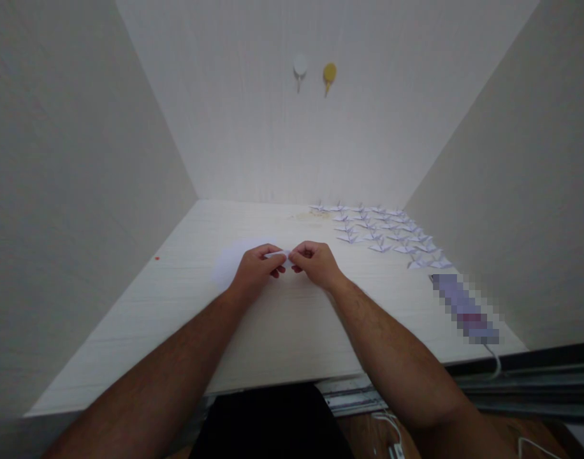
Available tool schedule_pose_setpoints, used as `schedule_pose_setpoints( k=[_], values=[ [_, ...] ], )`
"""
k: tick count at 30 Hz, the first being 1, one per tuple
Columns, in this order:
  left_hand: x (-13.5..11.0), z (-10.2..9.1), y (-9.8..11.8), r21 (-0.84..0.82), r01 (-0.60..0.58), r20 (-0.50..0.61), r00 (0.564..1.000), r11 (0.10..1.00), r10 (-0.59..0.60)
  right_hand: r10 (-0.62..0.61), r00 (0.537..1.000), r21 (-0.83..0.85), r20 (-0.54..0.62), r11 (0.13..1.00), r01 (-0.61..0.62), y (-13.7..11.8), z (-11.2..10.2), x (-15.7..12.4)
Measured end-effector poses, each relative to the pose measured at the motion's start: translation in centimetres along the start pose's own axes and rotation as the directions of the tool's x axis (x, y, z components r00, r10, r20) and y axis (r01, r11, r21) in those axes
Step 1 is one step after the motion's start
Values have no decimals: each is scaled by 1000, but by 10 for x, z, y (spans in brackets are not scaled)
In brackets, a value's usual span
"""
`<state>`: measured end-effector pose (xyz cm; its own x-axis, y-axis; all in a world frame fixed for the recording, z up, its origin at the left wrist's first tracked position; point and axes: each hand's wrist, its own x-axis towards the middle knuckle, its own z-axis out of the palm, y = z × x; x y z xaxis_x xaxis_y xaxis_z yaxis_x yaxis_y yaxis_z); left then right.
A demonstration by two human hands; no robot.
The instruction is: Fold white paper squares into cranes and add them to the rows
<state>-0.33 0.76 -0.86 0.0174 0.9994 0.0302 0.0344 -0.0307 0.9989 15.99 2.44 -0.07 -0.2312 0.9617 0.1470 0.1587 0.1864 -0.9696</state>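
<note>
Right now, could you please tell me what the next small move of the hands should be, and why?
I'd probably have the left hand steady the white paper while the right hand presses a crease: both pinch it, close together, and folded cranes stand nearby.

- We judge this a small boxed-in desk nook, perhaps in a home.
- Pale grey wood-grain walls (244, 134) rise along the back, left and right edges of the white wood-grained tabletop (162, 299).
- Above the back edge, we see a round white wall hook (300, 65) and a round yellow wall hook (329, 72).
- Below the front edge, we see brown wooden flooring (361, 437).
</note>
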Motion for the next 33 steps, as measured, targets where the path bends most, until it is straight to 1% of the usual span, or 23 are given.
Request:
schedule_pose_setpoints(
  k=[5, 8, 13, 17, 23, 27, 30, 33],
  values=[
    [-1, 1, 2, 45, -23, -19, 1000, 999, 24, -45, 999, -2, 11, 999, 45, 3, 0, -1],
    [-2, 2, 5, 18, -31, -25, 999, 999, 32, -66, 998, -2, 17, 998, 66, 5, 0, -2],
    [-3, 2, 6, 43, -50, -59, 997, 998, 53, -54, 998, 21, 32, 998, 53, 6, 0, -2],
    [-3, 1, 7, 66, -53, -63, 996, 996, 57, -36, 999, 42, 33, 999, 35, 5, 0, -2],
    [-3, 1, 6, 74, -75, -82, 993, 994, 81, -82, 996, -14, 20, 996, 83, 5, -1, -1],
    [-3, 2, 5, 52, -93, -101, 990, 994, 98, -111, 994, -43, 11, 993, 111, 4, -2, -2],
    [-4, 1, 6, 85, -85, -57, 994, 993, 90, -95, 995, -67, -13, 993, 93, 4, -2, -4],
    [-5, 1, 7, 158, -114, -6, 993, 981, 116, -97, 994, -115, -42, 989, 91, 4, -3, -5]
  ],
)
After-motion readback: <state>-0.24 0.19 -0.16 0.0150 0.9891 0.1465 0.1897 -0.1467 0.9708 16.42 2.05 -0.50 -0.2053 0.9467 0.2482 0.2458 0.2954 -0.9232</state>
